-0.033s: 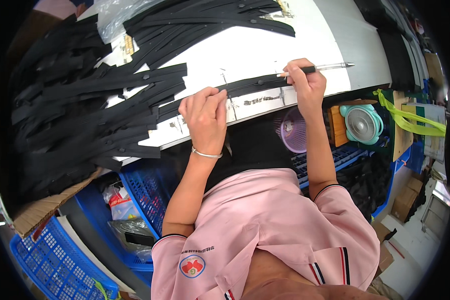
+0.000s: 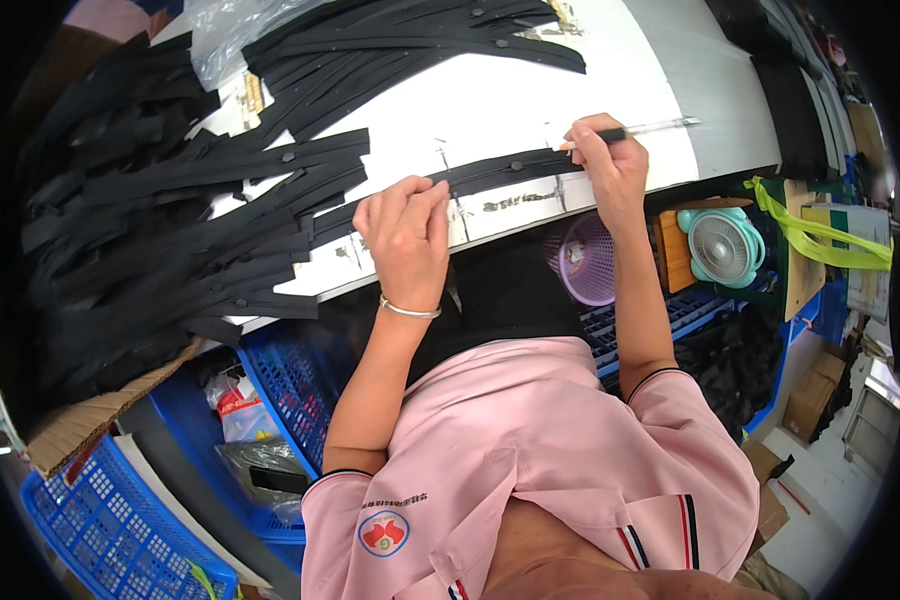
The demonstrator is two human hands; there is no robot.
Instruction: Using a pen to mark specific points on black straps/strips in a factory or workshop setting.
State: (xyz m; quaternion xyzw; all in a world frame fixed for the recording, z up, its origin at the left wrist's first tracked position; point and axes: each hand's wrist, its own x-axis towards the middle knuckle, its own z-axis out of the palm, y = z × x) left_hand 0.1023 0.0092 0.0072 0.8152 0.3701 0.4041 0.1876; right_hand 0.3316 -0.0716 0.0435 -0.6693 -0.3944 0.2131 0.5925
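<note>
A long black fabric strip (image 2: 485, 177) with a small dark button-like disc lies along the near part of the white tabletop. Bent fingers of my left hand (image 2: 407, 238) press on the strip and grip it left of its middle. Past its right end, a pen (image 2: 613, 134) with a black grip and a clear barrel is pinched in my right hand (image 2: 615, 170). The pen's tip points left, close to the strip's end; I cannot tell whether it touches. Dark marks (image 2: 517, 201) are drawn on the white surface beside the strip.
Heaps of black strips (image 2: 150, 230) cover the table's left side, with another bundle (image 2: 400, 50) at the far side next to a clear plastic bag (image 2: 220, 40). Below the edge are a purple basket (image 2: 587, 262), a turquoise fan (image 2: 722, 246) and blue crates (image 2: 110, 515).
The pen's tip has shifted slightly right and up, its barrel turning a little with my right hand. My left hand stays on the strip. The whole view has moved slightly.
</note>
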